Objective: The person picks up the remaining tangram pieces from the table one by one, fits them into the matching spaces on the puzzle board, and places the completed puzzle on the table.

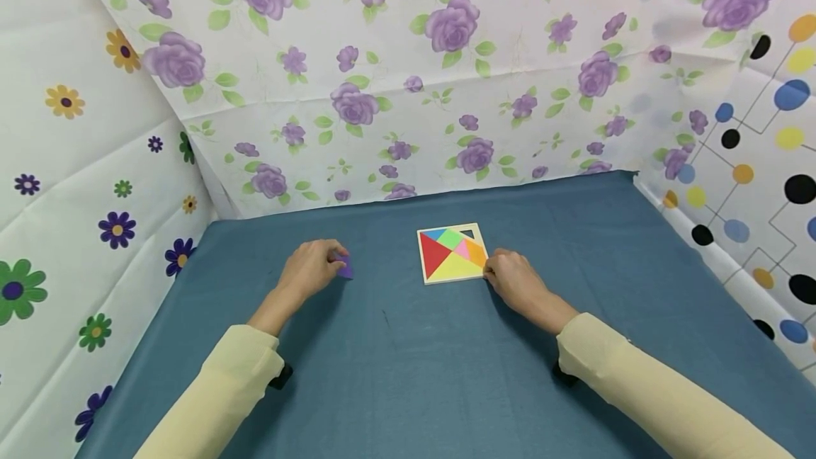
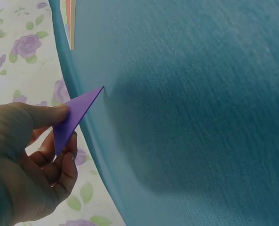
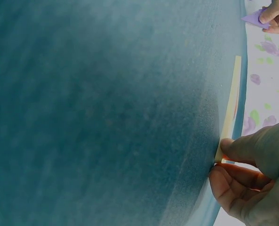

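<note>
A purple triangle piece (image 2: 74, 117) is pinched between the thumb and fingers of my left hand (image 1: 314, 268), with one corner at or just above the cloth. To its right lies a square tangram board (image 1: 423, 261) with a pale wooden rim. Red, yellow, orange, pink, green and blue pieces fill it, and a dark triangular gap (image 1: 467, 234) shows at its top right corner. My right hand (image 1: 515, 280) grips the board's lower right corner, thumb on the rim in the right wrist view. Part of that corner is hidden by the fingers.
A blue-grey cloth (image 1: 408, 374) covers the table. Behind it hangs a white sheet with purple roses (image 1: 353, 105). Flowered cloth (image 1: 117, 229) bounds the left side, and a sheet with coloured dots (image 1: 790, 137) the right.
</note>
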Motion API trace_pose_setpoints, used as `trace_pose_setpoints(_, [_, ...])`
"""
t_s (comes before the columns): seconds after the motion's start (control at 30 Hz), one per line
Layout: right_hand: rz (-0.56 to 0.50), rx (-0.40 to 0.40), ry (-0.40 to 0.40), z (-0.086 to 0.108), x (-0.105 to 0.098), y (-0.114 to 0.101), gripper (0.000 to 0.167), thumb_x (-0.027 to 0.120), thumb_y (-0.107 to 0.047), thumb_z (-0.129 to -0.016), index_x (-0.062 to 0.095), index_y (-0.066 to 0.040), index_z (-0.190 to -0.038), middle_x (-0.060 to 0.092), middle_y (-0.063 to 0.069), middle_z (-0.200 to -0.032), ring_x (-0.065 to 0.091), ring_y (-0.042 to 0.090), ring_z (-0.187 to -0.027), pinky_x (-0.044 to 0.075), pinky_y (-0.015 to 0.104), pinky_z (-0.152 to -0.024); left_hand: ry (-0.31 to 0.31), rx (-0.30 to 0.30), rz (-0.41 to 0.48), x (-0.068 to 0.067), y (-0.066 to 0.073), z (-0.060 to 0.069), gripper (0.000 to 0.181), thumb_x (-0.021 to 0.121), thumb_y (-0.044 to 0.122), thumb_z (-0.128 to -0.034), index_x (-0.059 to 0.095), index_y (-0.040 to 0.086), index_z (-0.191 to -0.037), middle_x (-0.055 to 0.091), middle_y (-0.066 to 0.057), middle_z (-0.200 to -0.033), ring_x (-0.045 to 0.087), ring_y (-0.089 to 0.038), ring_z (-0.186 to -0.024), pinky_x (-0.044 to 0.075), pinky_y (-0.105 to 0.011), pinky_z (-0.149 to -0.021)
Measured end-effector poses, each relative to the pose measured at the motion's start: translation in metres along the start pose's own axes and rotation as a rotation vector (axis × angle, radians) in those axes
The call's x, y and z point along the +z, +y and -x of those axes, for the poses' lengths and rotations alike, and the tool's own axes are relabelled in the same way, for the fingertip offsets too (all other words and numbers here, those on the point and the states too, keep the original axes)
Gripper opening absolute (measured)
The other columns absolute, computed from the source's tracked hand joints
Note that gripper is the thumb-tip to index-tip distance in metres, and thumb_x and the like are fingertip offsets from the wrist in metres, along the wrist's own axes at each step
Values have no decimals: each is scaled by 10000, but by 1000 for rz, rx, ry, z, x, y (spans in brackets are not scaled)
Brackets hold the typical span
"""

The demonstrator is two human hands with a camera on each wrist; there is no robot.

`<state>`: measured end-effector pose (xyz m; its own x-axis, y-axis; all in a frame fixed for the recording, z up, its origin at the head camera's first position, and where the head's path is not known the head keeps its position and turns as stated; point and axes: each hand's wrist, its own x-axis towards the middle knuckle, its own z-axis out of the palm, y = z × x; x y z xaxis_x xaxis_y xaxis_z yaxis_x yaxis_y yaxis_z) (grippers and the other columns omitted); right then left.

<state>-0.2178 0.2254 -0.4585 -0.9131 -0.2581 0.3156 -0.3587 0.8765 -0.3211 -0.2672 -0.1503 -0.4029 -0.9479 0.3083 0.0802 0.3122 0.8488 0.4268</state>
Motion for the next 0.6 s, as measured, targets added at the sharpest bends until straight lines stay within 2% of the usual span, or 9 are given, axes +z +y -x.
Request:
trace_pose_setpoints(0.27, [-3,1,-6,0,1,2,146,745,34,-905,744,-14,-767,534,25,-685,466,146,-600,467,312,-567,22,-51,-37,1,2,0,149,702,244,-1008,787,139,-1070,744,-91,-1004,659,-215,-758,518,-392,-610])
trace_pose_setpoints(0.6, [-4,-2,-8,-1,1,1,149,740,37,-906,748,-11,-765,531,24,-681,464,145,-598,468,307,-568,34,-69,-55,1,2,-4,160,697,264,-1011,799,161,-1079,748,-51,-997,619,-180,-697,463,-349,-563])
